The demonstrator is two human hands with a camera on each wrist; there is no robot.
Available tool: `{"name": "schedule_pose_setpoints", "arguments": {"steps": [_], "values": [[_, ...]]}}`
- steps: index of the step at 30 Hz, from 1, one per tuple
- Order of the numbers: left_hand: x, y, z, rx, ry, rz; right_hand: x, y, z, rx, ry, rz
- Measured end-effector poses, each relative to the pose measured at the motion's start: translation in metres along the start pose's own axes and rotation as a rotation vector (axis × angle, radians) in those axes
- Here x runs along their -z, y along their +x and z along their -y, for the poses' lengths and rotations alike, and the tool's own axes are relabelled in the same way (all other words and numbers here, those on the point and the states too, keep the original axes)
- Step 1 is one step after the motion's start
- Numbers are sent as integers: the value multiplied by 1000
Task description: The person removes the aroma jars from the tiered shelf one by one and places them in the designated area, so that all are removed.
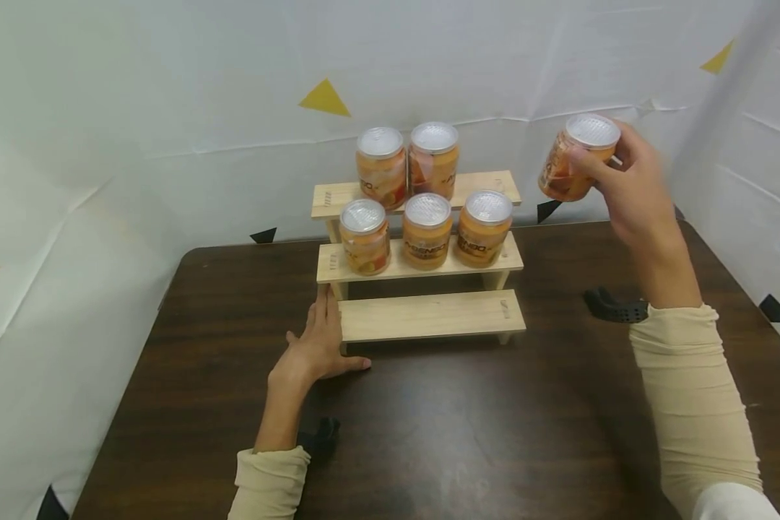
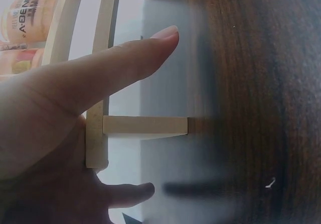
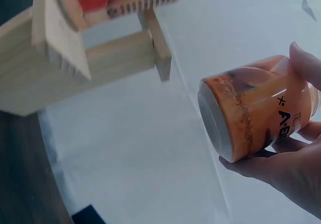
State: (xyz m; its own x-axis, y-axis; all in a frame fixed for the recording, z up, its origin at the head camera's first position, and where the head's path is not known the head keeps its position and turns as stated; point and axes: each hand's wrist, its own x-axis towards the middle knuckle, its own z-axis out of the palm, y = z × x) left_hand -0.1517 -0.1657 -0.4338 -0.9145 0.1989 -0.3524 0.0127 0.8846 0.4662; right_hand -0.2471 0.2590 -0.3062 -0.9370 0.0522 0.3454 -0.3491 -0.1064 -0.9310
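Observation:
My right hand (image 1: 643, 184) grips an orange can (image 1: 568, 170) with a silver lid in the air, right of the wooden three-step rack (image 1: 429, 318). In the right wrist view, fingers and thumb wrap around the same can (image 3: 261, 106), which is clear of the rack's upper board. My left hand (image 1: 315, 343) rests against the left end of the lowest board, fingers straight and thumb stretched out along the front. That thumb (image 2: 130, 63) crosses the rack's edge in the left wrist view. On the top step stand two cans (image 1: 433, 162); three more cans (image 1: 427, 231) line the middle step.
The rack stands toward the back of a dark wooden table (image 1: 461, 426). White sheeting (image 1: 221, 87) with yellow and black triangles hangs behind and beside the table. Black straps show at both wrists.

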Motion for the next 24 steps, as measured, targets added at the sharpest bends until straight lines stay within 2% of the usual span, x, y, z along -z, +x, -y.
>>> {"name": "schedule_pose_setpoints", "arguments": {"steps": [6,12,17,24], "values": [[4,-6,-3,19,-24,-7,25,-12,-11,1,64,-31],[-12,13,18,11,-13,-37,47,-22,-31,-14,47,-92],[-4,8,9,33,-38,-4,64,-29,-53,-41,2,-139],[0,3,0,45,-13,16,80,-42,-78,-163,-106,-185]]}}
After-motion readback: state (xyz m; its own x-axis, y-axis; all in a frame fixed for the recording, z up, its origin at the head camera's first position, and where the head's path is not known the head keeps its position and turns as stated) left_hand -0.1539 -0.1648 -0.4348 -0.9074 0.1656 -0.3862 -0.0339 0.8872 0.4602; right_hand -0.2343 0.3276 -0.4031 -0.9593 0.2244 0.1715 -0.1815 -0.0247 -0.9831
